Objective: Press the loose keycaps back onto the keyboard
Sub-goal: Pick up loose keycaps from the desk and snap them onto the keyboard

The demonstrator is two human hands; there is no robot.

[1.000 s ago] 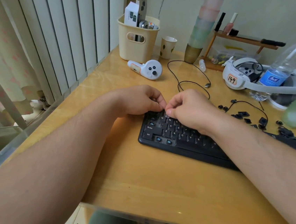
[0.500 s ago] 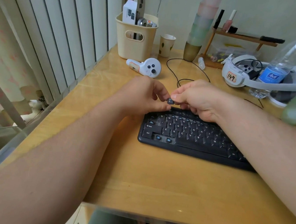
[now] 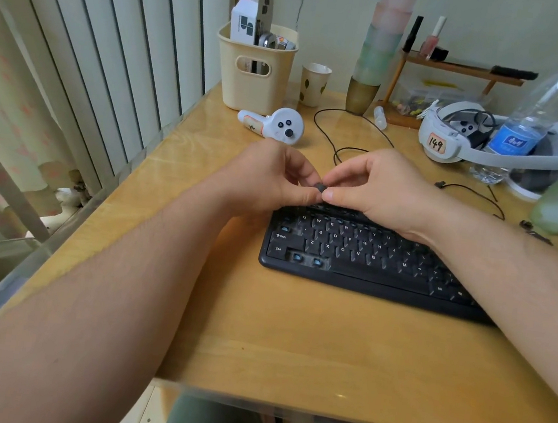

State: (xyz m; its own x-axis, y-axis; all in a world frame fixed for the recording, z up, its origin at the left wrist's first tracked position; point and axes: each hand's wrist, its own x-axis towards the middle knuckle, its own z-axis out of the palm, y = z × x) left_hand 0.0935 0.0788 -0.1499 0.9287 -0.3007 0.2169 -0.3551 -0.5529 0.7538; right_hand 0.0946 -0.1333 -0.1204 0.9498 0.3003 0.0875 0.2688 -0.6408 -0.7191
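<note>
A black keyboard (image 3: 362,254) lies on the wooden desk (image 3: 291,343), with bare blue switch stems showing at its lower left and left edge. Just above its top left corner, my left hand (image 3: 267,179) and my right hand (image 3: 379,191) meet fingertip to fingertip. Between them they pinch one small dark keycap (image 3: 320,186), held a little above the keys. My right forearm covers the keyboard's right part. A loose dark keycap (image 3: 526,224) lies at the far right.
A white controller (image 3: 274,123) and a beige basket (image 3: 255,67) stand behind my left hand. A black cable (image 3: 333,141) loops behind my hands. A white headset (image 3: 505,145), a water bottle (image 3: 528,120), a paper cup (image 3: 313,84) and a small wooden shelf (image 3: 458,68) fill the back right.
Both hands lifted off the keyboard's top left keys and now hold a keycap between their fingertips just above it. My view has shifted slightly.
</note>
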